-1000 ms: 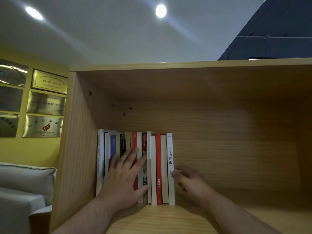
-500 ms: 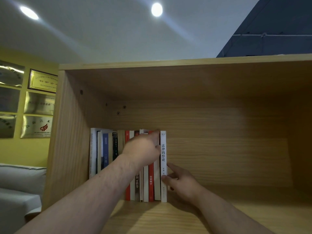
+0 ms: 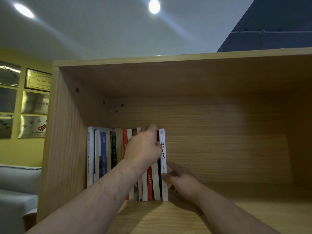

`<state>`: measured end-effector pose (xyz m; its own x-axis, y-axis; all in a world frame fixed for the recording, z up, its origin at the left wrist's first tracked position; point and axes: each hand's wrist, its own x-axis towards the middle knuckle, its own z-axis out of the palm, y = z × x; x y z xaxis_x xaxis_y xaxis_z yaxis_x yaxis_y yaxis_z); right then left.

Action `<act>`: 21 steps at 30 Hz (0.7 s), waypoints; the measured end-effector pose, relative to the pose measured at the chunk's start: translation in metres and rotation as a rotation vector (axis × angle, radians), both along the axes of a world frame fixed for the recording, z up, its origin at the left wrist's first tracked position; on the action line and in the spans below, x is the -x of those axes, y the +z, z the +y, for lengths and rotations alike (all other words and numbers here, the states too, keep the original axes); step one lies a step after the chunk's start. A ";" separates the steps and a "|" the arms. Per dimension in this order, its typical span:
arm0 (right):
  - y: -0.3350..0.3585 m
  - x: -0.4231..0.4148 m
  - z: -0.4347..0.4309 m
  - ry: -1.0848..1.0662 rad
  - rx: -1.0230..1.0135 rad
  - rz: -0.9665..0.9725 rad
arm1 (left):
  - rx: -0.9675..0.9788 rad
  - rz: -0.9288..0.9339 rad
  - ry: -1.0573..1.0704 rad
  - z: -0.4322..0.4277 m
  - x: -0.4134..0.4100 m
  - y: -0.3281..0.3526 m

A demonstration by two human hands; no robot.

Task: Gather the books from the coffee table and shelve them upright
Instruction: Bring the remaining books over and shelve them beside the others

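books (image 3: 104, 156) stand upright at the left end of the shelf (image 3: 219, 217). left hand (image 3: 143, 149) curls its fingers over their tops. right hand (image 3: 182, 181) pinches the rightmost white book (image 3: 163, 137) low down.

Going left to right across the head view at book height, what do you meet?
Wall plaques, shelf side panel, tall white book, blue book, black book, left hand, white-spined book, right hand.
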<state>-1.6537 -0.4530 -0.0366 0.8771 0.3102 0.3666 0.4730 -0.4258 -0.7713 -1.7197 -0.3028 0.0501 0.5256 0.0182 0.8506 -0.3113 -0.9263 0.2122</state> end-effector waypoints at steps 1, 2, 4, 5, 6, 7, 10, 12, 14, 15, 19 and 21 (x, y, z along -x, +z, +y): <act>0.000 0.001 0.000 0.007 -0.004 0.008 | 0.036 -0.012 -0.019 0.002 0.000 -0.002; 0.000 0.000 0.000 0.012 -0.009 0.010 | 0.072 -0.028 -0.040 0.002 0.000 -0.004; -0.001 -0.003 -0.001 0.009 -0.009 0.007 | 0.161 -0.056 -0.092 0.002 0.001 -0.010; -0.001 -0.004 -0.001 0.009 -0.009 0.009 | 0.217 -0.064 -0.123 0.002 0.001 -0.014; -0.001 -0.004 -0.001 0.008 -0.016 0.011 | 0.274 -0.058 -0.155 0.001 0.001 -0.018; 0.000 -0.003 0.000 0.005 -0.026 0.018 | 0.325 -0.043 -0.180 0.001 0.001 -0.024; 0.000 -0.002 0.000 0.016 -0.047 0.016 | 0.319 0.066 -0.131 -0.001 0.000 -0.045; 0.001 -0.001 0.000 0.023 -0.066 0.023 | 0.288 0.099 -0.125 -0.002 0.001 -0.056; 0.001 -0.002 -0.002 0.027 -0.071 0.042 | 0.305 0.111 -0.151 -0.001 0.003 -0.060; 0.001 -0.001 -0.002 0.028 -0.080 0.047 | 0.318 0.105 -0.156 0.000 0.006 -0.060; 0.000 -0.002 -0.001 0.041 -0.136 0.067 | 0.357 0.087 -0.190 0.001 0.014 -0.063; 0.000 -0.001 0.001 0.040 -0.160 0.096 | 0.354 0.150 -0.190 -0.001 0.017 -0.067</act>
